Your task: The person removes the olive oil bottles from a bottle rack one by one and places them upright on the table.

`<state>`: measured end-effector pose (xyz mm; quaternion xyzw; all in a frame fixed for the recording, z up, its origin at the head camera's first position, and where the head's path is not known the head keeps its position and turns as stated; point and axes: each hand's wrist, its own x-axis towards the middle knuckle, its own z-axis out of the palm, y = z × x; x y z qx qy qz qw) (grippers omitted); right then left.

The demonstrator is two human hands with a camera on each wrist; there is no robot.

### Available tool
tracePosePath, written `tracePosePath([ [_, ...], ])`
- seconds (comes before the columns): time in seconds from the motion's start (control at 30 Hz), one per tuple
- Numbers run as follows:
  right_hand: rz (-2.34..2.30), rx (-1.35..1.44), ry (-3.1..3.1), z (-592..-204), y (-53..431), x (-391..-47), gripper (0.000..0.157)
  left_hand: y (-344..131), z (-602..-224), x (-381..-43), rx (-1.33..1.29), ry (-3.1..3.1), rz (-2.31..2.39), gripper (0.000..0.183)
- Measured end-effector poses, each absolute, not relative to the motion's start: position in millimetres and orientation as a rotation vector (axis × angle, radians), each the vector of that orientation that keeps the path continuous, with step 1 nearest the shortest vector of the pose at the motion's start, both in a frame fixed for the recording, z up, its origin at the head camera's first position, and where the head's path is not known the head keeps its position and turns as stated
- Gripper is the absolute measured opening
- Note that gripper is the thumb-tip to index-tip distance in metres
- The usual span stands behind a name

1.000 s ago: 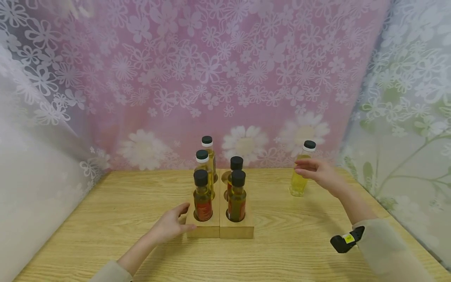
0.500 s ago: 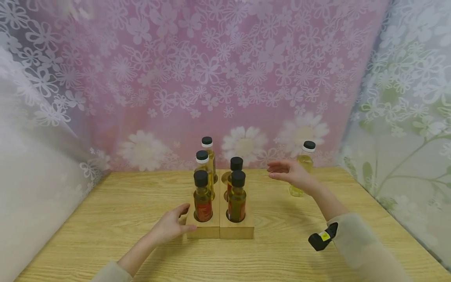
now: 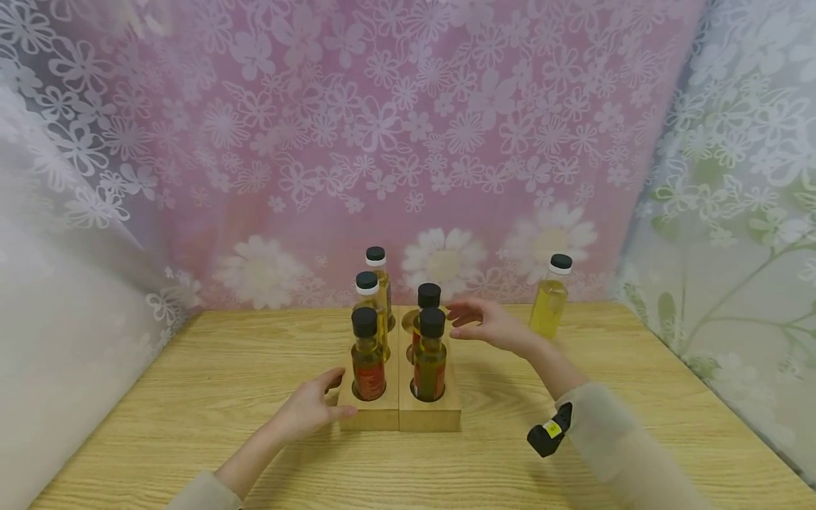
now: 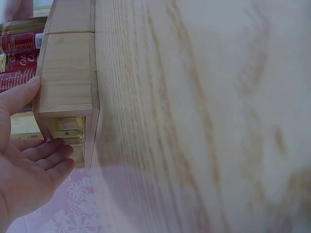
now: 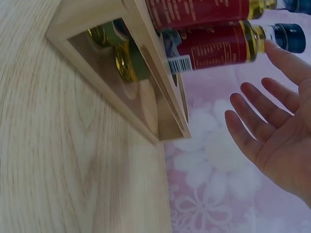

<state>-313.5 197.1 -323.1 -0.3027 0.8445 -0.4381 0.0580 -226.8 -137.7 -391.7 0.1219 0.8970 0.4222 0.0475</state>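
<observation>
My left hand (image 3: 309,407) holds the front left corner of a wooden bottle rack (image 3: 430,421). In the left wrist view its thumb lies at the rack's top edge, with the fingertips at the side opening. Dark-capped olive oil bottles with red labels stand in the rack, among them one at front left (image 3: 368,382) and one at front right (image 3: 428,375). Behind the left one are two bottles with white neck rings. My right hand (image 3: 494,327) reaches beside the right rear dark-capped bottle (image 3: 429,294), fingers spread and holding nothing; the thumb overlaps its neck in the right wrist view.
An oil bottle (image 3: 548,308) with a black cap and white ring stands upright on the table at the right rear, partly behind the right forearm. A round hole (image 3: 408,322) shows at the rack's right rear. Floral curtains (image 3: 382,142) hang behind and at both sides.
My right hand has moved left, away from the lone oil bottle at the right, to the rack's right rear side. That bottle stays where it was. The left hand has not moved.
</observation>
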Motion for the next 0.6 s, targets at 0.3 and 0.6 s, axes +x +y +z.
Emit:
tracePosePath([
  [0.3,-1.339,-0.931,2.504,-332.1,176.5,-315.7,0.056,-136.2,-390.5,-226.5,0.380,2.722,1.306,0.081],
  [0.6,-1.323,-0.972,2.574,-340.2,163.8,-321.6,0.042,-136.1,-390.8,-226.2,0.367,2.732,1.296,0.081],
])
